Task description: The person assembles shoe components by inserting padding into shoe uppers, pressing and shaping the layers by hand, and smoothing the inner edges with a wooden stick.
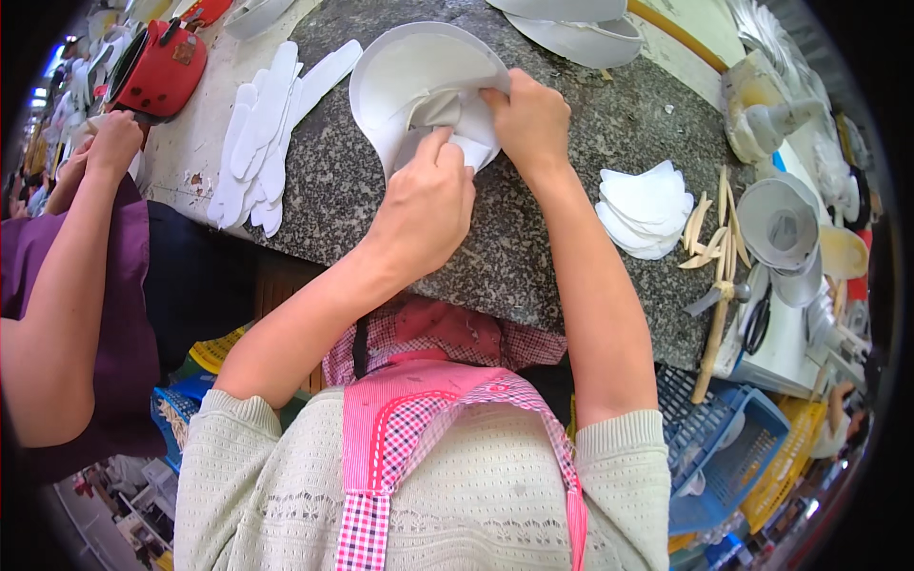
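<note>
Left hand [426, 205], right hand [526, 122] pinch white curved piece [409, 71], flat on stone slab [533, 238].

Speckled grey stone worktop [533, 257], paler cream section [205, 124] at left; blue [738, 447] and yellow plastic baskets [795, 457] on floor below; bright workshop lighting.

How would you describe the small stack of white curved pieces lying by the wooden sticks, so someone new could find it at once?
Start at the speckled grey stone slab the person works on and go to its right end, past the right hand. There, just left of the pale wooden sticks, lies the small stack of white fan-shaped pieces. Unlike the long narrow white strips at the left end, these are short, rounded and overlapped.
</note>
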The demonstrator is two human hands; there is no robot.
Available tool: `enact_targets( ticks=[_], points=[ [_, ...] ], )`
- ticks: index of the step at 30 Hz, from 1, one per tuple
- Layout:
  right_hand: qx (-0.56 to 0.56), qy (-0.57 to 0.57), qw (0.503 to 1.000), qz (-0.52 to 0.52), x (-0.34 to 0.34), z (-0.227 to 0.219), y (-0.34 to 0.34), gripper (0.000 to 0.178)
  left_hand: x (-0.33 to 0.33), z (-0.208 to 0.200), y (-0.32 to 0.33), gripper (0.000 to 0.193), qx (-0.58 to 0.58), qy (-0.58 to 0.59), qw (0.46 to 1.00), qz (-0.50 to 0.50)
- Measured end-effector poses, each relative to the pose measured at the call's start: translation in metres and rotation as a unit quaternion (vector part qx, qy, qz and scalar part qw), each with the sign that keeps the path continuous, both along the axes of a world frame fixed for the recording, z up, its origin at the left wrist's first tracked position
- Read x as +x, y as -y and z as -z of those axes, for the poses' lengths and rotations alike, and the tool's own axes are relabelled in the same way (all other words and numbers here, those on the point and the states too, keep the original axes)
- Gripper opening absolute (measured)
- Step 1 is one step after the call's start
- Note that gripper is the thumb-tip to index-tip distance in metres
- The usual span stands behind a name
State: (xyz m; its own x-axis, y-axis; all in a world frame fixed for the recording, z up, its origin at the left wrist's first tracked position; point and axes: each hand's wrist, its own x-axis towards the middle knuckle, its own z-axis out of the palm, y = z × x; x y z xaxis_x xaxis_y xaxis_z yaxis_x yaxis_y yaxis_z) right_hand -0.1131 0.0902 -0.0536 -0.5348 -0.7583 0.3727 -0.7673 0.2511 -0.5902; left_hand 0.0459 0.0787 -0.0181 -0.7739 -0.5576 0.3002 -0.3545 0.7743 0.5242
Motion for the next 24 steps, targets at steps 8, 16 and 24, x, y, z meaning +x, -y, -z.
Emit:
enact_targets(
  ticks=[8,16,24],
  points=[
    [0.030,-0.040,0.998,0.024,-0.001,0.014,0.014,0.026,0.028,-0.014,0.005,0.022,0.113,-0.014,0.993,-0.039],
    [0.068,-0.013,0.997,0.038,0.003,0.008,0.018,0.023,0.054,-0.015,-0.009,0.021,0.235,-0.063,0.970,0.016],
    [0.018,0.075,0.997,0.008,0.003,0.009,-0.011,0.024,0.039,-0.013,-0.009,0.023,0.369,-0.060,0.927,-0.012]
  ],
)
